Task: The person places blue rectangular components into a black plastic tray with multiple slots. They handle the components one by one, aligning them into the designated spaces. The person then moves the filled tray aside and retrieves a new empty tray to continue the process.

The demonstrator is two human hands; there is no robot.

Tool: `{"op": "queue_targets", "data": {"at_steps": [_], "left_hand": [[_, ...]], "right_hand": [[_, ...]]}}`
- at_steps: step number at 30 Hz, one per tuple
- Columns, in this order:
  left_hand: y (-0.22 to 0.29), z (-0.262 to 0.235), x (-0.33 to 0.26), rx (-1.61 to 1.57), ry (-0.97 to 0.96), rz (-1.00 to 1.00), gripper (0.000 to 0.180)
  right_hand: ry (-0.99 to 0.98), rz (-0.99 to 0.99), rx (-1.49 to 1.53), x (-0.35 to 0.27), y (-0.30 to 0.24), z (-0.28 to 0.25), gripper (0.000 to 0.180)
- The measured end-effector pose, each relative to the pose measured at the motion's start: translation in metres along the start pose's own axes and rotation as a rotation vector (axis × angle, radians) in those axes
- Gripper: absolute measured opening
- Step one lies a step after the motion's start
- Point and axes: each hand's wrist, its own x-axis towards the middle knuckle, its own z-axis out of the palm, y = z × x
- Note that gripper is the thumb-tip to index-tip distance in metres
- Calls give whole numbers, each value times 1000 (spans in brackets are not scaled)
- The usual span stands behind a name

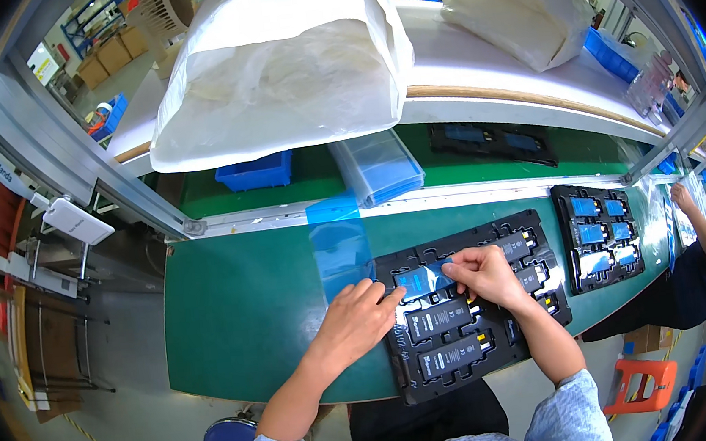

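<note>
Left hand (353, 322) and right hand (483, 272): fingertips pinched on opposite edges of a blue-filmed battery cell (420, 281) in the top slot of a black moulded tray (464, 312) on the green belt (242, 308). Blue film strip (339, 251) just left; second loaded tray (602, 232) well right; co-worker's hand (680, 196) beyond.

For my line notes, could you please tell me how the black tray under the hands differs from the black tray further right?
The near tray lies tilted under the left hand and right hand; the right tray lies untouched. Near tray's parts look mostly black; the right tray's are blue. Both rest on the green belt.
</note>
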Motion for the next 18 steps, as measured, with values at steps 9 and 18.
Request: {"op": "queue_targets", "data": {"at_steps": [9, 18], "left_hand": [[4, -4, 3, -4, 12, -6, 32], [1, -22, 7, -249, 239, -65, 27]], "right_hand": [[121, -150, -202, 0, 1, 8, 22], [572, -440, -388, 6, 6, -6, 16]]}}
